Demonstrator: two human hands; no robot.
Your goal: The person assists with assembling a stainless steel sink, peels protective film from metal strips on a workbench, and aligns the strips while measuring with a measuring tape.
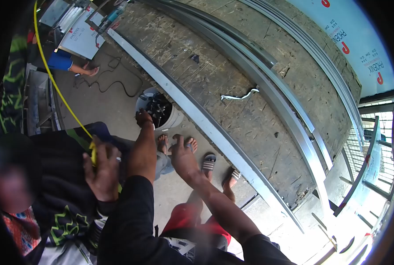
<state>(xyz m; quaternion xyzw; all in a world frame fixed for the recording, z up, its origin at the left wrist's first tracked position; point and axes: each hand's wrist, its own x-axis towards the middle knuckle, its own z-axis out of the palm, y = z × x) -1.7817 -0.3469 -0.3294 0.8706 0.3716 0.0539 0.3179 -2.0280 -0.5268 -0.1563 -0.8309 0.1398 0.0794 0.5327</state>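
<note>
My left hand (144, 118) is at the near left rim of a white bucket (175, 120) full of dark and metallic scraps; its fingers blend into the dark contents. My right hand (183, 154) hangs in the air below the bucket, fingers bent and apart, with nothing clear in it. Beside both hands, a long pale metal bar (197, 108) lies along the edge of the worn wooden table (179, 57). At the left, a co-worker's hand (104, 170) holds a yellow tape measure (64, 99), whose blade runs up to the top left.
Long curved metal profiles (267, 88) and a twisted white strip (240, 95) lie on the table. Printed sheets (356, 48) stand at the right. A black cable (113, 81) crosses the floor. Another person's leg (84, 70) shows at the upper left, near a power tool (114, 17).
</note>
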